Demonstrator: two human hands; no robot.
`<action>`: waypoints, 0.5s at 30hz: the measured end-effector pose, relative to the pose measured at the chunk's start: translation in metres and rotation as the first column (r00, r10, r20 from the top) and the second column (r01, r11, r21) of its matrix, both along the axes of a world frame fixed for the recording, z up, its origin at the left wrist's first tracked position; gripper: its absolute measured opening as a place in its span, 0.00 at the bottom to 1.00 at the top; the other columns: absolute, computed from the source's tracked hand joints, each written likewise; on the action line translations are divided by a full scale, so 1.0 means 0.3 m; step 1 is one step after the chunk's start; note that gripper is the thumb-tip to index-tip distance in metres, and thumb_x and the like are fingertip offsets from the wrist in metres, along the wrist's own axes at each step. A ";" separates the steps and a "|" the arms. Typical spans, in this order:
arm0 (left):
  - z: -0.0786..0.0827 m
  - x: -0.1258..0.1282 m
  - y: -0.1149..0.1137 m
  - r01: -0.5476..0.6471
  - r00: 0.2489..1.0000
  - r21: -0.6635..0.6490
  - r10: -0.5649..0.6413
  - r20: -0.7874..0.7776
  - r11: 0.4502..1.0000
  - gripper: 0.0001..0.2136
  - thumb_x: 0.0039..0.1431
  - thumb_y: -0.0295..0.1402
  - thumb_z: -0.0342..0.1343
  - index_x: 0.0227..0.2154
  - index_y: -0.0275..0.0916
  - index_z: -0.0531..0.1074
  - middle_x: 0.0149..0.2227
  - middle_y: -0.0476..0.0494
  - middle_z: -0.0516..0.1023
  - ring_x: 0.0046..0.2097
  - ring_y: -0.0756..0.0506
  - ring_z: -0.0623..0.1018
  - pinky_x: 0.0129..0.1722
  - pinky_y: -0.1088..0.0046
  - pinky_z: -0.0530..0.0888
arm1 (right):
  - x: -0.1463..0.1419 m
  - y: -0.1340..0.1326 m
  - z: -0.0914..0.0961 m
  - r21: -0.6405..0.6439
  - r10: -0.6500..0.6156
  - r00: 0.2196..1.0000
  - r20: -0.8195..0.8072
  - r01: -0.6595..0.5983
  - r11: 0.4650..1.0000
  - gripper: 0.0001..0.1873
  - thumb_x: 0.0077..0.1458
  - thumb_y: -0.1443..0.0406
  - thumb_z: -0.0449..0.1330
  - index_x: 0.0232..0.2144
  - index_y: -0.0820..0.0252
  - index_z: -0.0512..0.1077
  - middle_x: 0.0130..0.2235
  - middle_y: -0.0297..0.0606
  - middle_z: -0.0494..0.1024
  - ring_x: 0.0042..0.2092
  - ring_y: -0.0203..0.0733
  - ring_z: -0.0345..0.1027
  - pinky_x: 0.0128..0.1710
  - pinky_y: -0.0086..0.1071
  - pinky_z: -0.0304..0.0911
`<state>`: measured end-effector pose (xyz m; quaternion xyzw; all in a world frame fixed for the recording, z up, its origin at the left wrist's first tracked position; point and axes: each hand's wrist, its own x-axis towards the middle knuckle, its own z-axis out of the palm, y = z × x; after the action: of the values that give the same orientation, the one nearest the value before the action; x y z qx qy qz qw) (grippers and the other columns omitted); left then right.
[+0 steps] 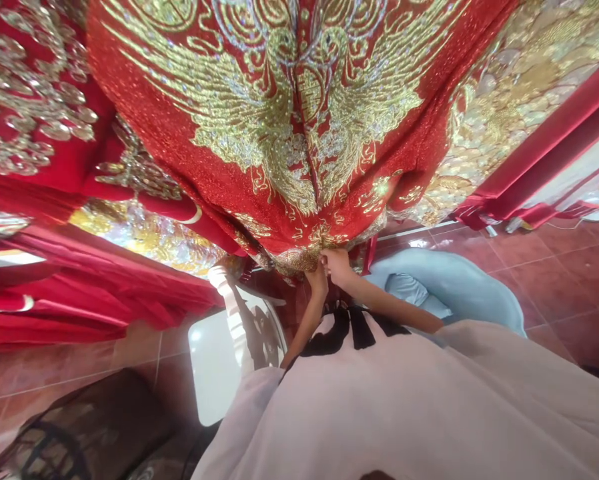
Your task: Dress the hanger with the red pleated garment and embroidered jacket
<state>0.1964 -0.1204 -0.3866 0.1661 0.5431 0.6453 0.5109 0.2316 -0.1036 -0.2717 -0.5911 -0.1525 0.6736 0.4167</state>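
Note:
A red garment [299, 113] with heavy gold and silver embroidery hangs in front of me and fills the upper middle of the view. My left hand [318, 280] and my right hand [336, 265] are side by side at its bottom hem. Both are closed, pinching the hem at the centre seam. My forearms reach up from my white top [404, 407], which has a black bow at the chest.
More red and gold embroidered garments hang at the left [34, 113] and right [524, 87]. A light blue upholstered chair [449, 287] stands just right of my arms. A white table [214, 360] sits lower left, and a dark chair [79, 427] at the bottom left. The floor is reddish tile [569, 267].

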 end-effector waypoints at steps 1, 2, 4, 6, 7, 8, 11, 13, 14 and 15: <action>0.004 -0.004 0.002 -0.006 1.000 0.015 0.006 -0.016 1.000 0.14 0.61 0.37 0.54 0.47 0.34 0.69 0.47 0.39 0.72 0.45 0.44 0.74 0.45 0.61 0.73 | -0.002 0.013 0.028 0.004 0.009 1.000 -0.014 -0.009 1.000 0.11 0.39 0.75 0.51 0.11 0.62 0.58 0.11 0.27 0.58 0.14 0.24 0.41 0.13 0.23 0.35; 0.007 -0.006 0.004 -0.015 0.999 0.035 0.016 -0.033 0.999 0.14 0.60 0.37 0.56 0.46 0.34 0.69 0.48 0.39 0.72 0.48 0.44 0.73 0.49 0.60 0.72 | -0.001 0.029 0.062 0.014 0.018 0.999 -0.028 -0.017 1.000 0.11 0.40 0.75 0.51 0.12 0.62 0.58 0.12 0.28 0.59 0.14 0.24 0.41 0.13 0.23 0.35; 0.012 -0.010 0.003 -0.034 0.997 0.077 0.039 -0.066 0.996 0.15 0.55 0.35 0.61 0.44 0.35 0.71 0.49 0.40 0.73 0.52 0.44 0.71 0.56 0.63 0.66 | 0.004 0.069 0.145 0.054 0.032 0.998 -0.057 -0.029 0.998 0.11 0.44 0.75 0.51 0.14 0.63 0.59 0.13 0.28 0.60 0.14 0.24 0.41 0.13 0.22 0.35; 0.012 -0.011 0.001 -0.056 0.993 0.109 0.066 -0.095 0.993 0.17 0.50 0.35 0.64 0.43 0.35 0.71 0.51 0.40 0.73 0.56 0.44 0.69 0.60 0.66 0.61 | 0.012 0.119 0.250 0.108 0.063 0.993 -0.100 -0.052 0.993 0.11 0.48 0.76 0.50 0.17 0.64 0.61 0.14 0.28 0.60 0.14 0.23 0.41 0.12 0.21 0.36; 0.011 -0.012 0.001 -0.067 0.991 0.117 0.079 -0.108 0.991 0.19 0.48 0.35 0.65 0.43 0.36 0.71 0.52 0.40 0.72 0.57 0.44 0.68 0.61 0.66 0.59 | 0.015 0.146 0.312 0.129 0.094 0.988 -0.125 -0.078 0.989 0.12 0.50 0.76 0.50 0.18 0.64 0.61 0.15 0.28 0.60 0.15 0.22 0.40 0.12 0.20 0.36; 0.011 -0.012 0.001 -0.077 0.989 0.120 0.092 -0.118 0.990 0.21 0.47 0.36 0.66 0.44 0.36 0.70 0.53 0.39 0.72 0.58 0.44 0.67 0.62 0.66 0.57 | 0.018 0.174 0.381 0.141 0.136 0.980 -0.149 -0.115 0.983 0.12 0.52 0.77 0.49 0.19 0.64 0.60 0.15 0.28 0.59 0.15 0.21 0.39 0.12 0.19 0.35; 0.023 -0.010 0.011 -0.099 0.983 0.122 0.116 -0.141 0.988 0.25 0.45 0.39 0.66 0.46 0.36 0.69 0.54 0.37 0.70 0.60 0.43 0.65 0.63 0.65 0.55 | 0.032 0.242 0.628 0.178 0.244 0.962 -0.120 -0.221 0.959 0.15 0.56 0.78 0.44 0.20 0.64 0.57 0.18 0.27 0.57 0.16 0.19 0.39 0.14 0.14 0.33; 0.045 -0.001 0.021 -0.101 0.981 0.132 0.121 -0.154 0.986 0.26 0.45 0.41 0.66 0.46 0.36 0.69 0.55 0.36 0.70 0.61 0.42 0.63 0.63 0.65 0.55 | 0.050 0.259 0.805 0.292 0.265 0.963 -0.044 -0.242 0.925 0.16 0.57 0.79 0.42 0.21 0.65 0.56 0.20 0.27 0.54 0.17 0.16 0.40 0.18 0.12 0.32; 0.058 0.006 0.026 -0.099 0.980 0.140 0.121 -0.159 0.985 0.26 0.45 0.41 0.66 0.46 0.36 0.69 0.55 0.36 0.70 0.62 0.42 0.63 0.63 0.65 0.56 | 0.062 0.256 0.885 0.363 0.282 0.959 -0.023 -0.255 0.896 0.16 0.58 0.79 0.41 0.21 0.67 0.57 0.20 0.26 0.53 0.17 0.15 0.40 0.20 0.12 0.32; 0.071 0.016 0.030 -0.095 0.979 0.148 0.120 -0.165 0.984 0.26 0.45 0.42 0.66 0.46 0.37 0.69 0.54 0.37 0.70 0.62 0.42 0.63 0.63 0.65 0.56 | 0.074 0.247 0.951 0.442 0.303 0.953 -0.002 -0.271 0.855 0.16 0.59 0.78 0.41 0.20 0.68 0.57 0.21 0.26 0.51 0.18 0.14 0.40 0.21 0.13 0.32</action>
<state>0.2011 -0.1113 -0.3653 0.2273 0.5472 0.6915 0.4130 0.2539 -0.0295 0.0135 -0.4287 -0.3708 0.6973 0.4387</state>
